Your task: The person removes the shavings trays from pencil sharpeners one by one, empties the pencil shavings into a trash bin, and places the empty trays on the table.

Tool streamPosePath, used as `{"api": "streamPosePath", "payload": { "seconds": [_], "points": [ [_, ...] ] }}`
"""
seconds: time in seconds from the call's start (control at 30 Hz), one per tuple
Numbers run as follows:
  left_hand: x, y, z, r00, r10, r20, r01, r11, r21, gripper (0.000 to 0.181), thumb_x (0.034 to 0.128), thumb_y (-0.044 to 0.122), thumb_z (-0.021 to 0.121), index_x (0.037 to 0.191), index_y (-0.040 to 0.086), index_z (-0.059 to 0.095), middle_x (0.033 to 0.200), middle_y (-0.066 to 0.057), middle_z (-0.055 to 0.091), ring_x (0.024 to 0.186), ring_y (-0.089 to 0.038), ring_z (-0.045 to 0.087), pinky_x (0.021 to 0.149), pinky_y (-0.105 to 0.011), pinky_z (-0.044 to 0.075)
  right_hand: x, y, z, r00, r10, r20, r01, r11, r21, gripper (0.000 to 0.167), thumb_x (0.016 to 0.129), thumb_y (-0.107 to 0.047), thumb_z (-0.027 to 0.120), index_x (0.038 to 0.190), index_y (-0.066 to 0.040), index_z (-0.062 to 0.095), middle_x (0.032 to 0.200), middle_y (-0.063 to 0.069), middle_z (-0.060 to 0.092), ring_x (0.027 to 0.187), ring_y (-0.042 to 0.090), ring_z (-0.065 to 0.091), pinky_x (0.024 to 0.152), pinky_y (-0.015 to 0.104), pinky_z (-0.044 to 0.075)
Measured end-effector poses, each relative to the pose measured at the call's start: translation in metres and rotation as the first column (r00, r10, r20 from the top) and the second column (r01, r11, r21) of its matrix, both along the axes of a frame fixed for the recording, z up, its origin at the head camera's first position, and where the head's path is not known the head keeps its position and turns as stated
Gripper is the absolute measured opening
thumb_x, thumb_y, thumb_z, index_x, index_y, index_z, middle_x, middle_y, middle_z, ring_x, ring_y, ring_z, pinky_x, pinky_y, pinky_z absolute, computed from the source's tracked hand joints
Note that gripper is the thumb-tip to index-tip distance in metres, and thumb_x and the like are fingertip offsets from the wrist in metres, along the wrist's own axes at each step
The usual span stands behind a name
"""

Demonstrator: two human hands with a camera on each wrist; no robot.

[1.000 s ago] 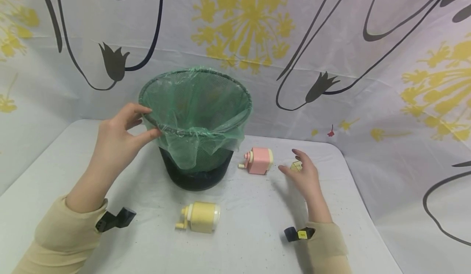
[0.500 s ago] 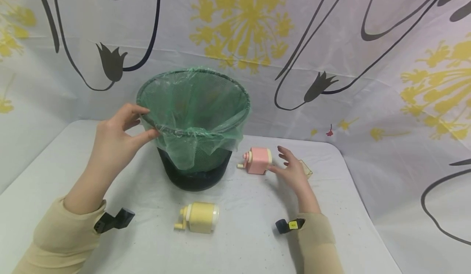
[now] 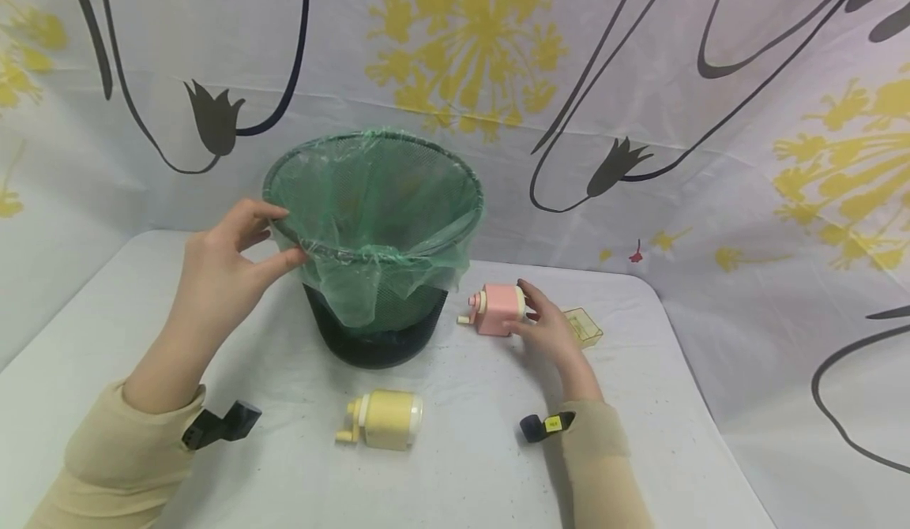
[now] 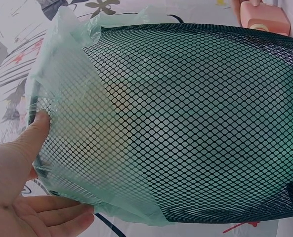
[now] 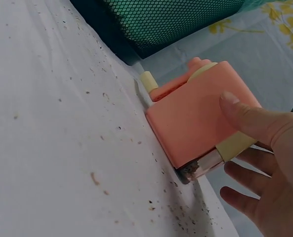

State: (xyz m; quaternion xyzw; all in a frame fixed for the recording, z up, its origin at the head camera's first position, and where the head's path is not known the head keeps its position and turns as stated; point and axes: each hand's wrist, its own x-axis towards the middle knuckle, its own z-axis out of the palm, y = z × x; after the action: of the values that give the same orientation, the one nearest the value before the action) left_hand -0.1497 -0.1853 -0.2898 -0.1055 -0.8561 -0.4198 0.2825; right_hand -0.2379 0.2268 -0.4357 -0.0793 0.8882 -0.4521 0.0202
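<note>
On the white table (image 3: 469,478), a black mesh bin (image 3: 377,347) is stood upright, its rim draped with a green liner (image 3: 355,296). Left side of the rim is gripped between thumb and fingers of the left hand (image 3: 227,260). Right of the bin, apart from it, a pink sharpener (image 3: 498,310) is grasped by the right hand (image 3: 553,335); thumb laid on one flat side, crank pointed toward the bin. Nearer the person, a yellow sharpener (image 3: 387,420) is set, crank to the left. Dark specks (image 5: 151,202) are scattered beside the pink sharpener.
</note>
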Motion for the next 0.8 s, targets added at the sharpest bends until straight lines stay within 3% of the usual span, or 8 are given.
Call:
{"api": "streamPosePath", "payload": {
  "seconds": [0.57, 0.8],
  "points": [
    [0.0003, -0.0006, -0.0006, 1.000, -0.007, 0.019, 0.006, 1.000, 0.028, 0.045, 0.0749, 0.004, 0.081, 0.115, 0.003, 0.059, 0.115, -0.015, 0.064, 0.110, -0.042, 0.058, 0.082, -0.060, 0.045, 0.0031, -0.0050, -0.0079, 0.999, -0.042, 0.010, 0.042, 0.998, -0.046, 0.079, 0.083, -0.009, 0.075, 0.149, -0.009, 0.032, 0.142, 0.019, 0.044, 0.125, 0.034, 0.047, 0.103, 0.044, 0.038],
    [0.0027, 0.0028, -0.0028, 0.999, -0.036, -0.026, 0.037, 0.998, 0.047, 0.046, 0.0757, 0.000, 0.079, 0.116, 0.000, 0.057, 0.117, -0.016, 0.061, 0.111, -0.042, 0.058, 0.091, -0.052, 0.045, 0.0059, -0.0061, -0.0086, 0.998, -0.066, -0.019, 0.065, 0.996, -0.061, 0.077, 0.081, -0.010, 0.077, 0.146, -0.008, 0.037, 0.139, 0.016, 0.048, 0.124, 0.030, 0.048, 0.101, 0.041, 0.040]
  ]
}}
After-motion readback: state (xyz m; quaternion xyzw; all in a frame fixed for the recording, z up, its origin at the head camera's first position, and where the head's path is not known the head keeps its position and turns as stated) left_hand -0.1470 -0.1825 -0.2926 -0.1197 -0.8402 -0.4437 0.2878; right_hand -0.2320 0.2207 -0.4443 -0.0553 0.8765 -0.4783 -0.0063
